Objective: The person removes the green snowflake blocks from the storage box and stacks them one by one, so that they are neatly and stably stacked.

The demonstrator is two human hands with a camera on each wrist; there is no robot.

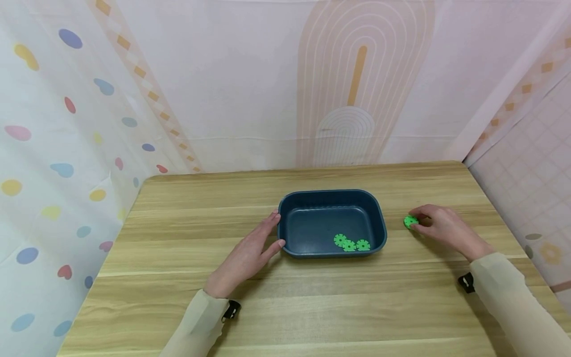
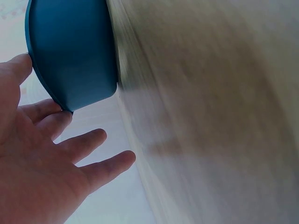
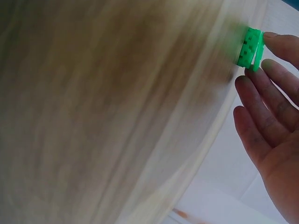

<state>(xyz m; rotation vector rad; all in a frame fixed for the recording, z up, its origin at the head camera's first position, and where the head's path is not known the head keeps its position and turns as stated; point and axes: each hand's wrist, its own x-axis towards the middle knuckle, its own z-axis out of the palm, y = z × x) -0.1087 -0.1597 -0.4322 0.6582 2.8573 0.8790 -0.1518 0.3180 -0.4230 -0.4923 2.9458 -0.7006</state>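
Observation:
A dark blue rectangular tray [image 1: 330, 198] sits on the wooden table. Three green notched building discs [image 1: 340, 240] lie inside it, near the front right corner. My left hand [image 1: 250, 253] rests against the tray's left end, thumb and fingertips at the rim. In the left wrist view, the fingers [image 2: 86, 144] are spread and fairly straight beside the tray wall [image 2: 74, 51]. To the right of the tray, my right hand [image 1: 446, 228] pinches a green disc [image 3: 258, 52] between thumb and fingertips. That disc tilts off a short stack of similar discs [image 3: 247, 46] by the table surface.
The wooden table [image 1: 200, 218] reaches back to a patterned curtain [image 1: 241, 89]. More printed fabric hangs along the left and right sides. A dark strap piece [image 1: 232, 310] is at the left wrist and another dark strap piece [image 1: 467, 282] at the right.

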